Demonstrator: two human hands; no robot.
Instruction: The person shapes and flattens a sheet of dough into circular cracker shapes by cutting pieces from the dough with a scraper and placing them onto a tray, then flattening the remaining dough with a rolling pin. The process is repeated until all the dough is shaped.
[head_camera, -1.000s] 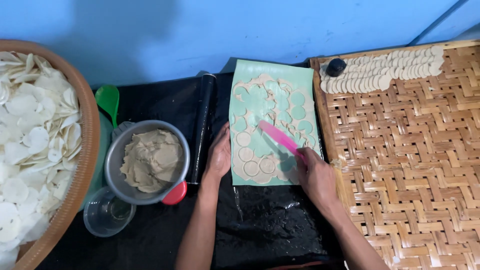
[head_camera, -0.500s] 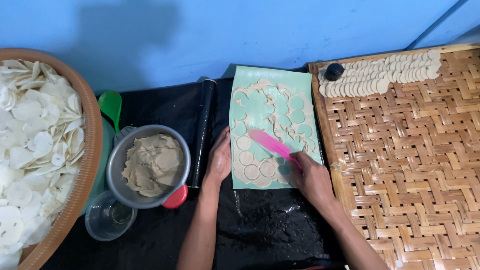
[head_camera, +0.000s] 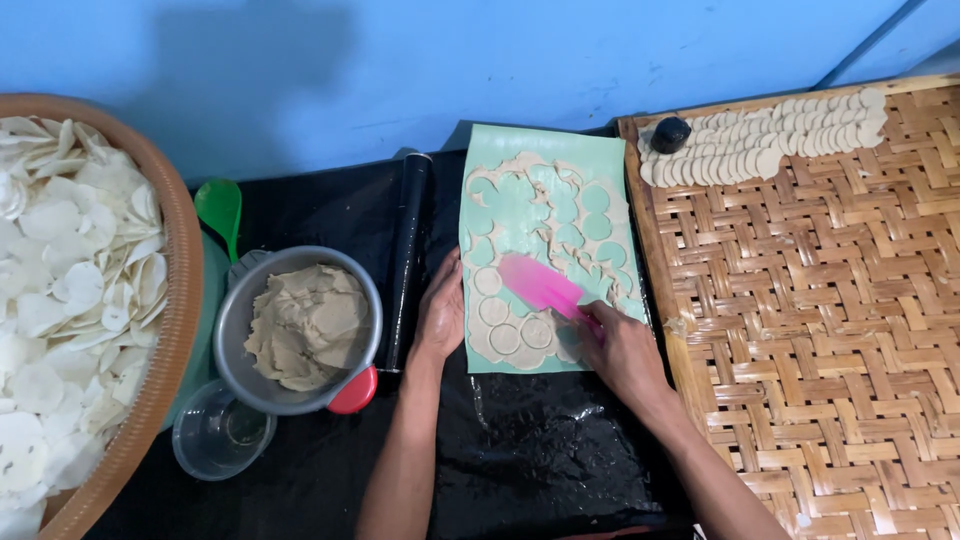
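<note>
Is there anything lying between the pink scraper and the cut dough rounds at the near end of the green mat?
Nothing visible does. The right hand holds the pink scraper flat over the green mat, its blade right beside the dough rounds. The left hand rests on the mat's left edge, clear of them.

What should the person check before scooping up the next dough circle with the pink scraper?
1. Pink scraper gripped by right hand: ok.
2. Left hand pressing the green mat edge: ok.
3. Cut circles left on the mat: ok.
4. Free room on the woven tray below the laid-out circles: ok.
5. Scraper edge under a circle: cannot tell.
</note>
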